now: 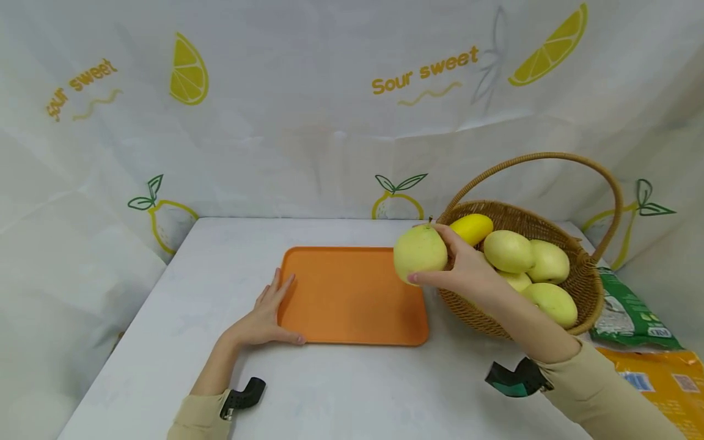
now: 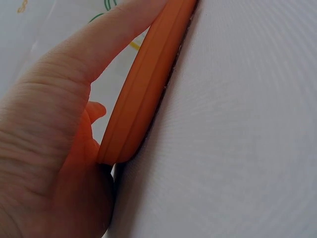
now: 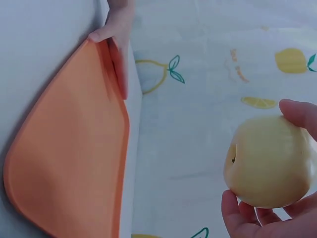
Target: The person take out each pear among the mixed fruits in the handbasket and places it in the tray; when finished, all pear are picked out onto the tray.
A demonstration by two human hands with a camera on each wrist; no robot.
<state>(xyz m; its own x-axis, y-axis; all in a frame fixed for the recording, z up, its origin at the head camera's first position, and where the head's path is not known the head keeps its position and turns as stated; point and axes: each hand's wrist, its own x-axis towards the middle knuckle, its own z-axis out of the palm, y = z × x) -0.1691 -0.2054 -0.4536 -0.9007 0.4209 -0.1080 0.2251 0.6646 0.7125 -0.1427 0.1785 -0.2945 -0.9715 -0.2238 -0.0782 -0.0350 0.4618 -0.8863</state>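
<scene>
My right hand (image 1: 464, 269) grips a round, pale yellow-green pear (image 1: 420, 253), with its short stem pointing up in the head view. The pear hangs over the right end of a rectangular orange tray (image 1: 352, 299) lying on the white table. In the right wrist view, thumb and fingers are on opposite sides of the pear (image 3: 267, 163). My left hand (image 1: 264, 318) rests at the tray's left end, fingers spread and fairly straight along the left rim, thumb at the front edge. Up close in the left wrist view, the thumb (image 2: 114, 37) reaches along the tray's side (image 2: 143, 94).
A wicker basket (image 1: 591, 299) with a tall handle stands tilted at the right, holding several pale green fruits (image 1: 508, 251) and a bright yellow one (image 1: 472, 229). Beyond it lie a green packet (image 1: 632, 315) and an orange packet (image 1: 660, 385). A lemon-print cloth (image 1: 308, 122) hangs behind.
</scene>
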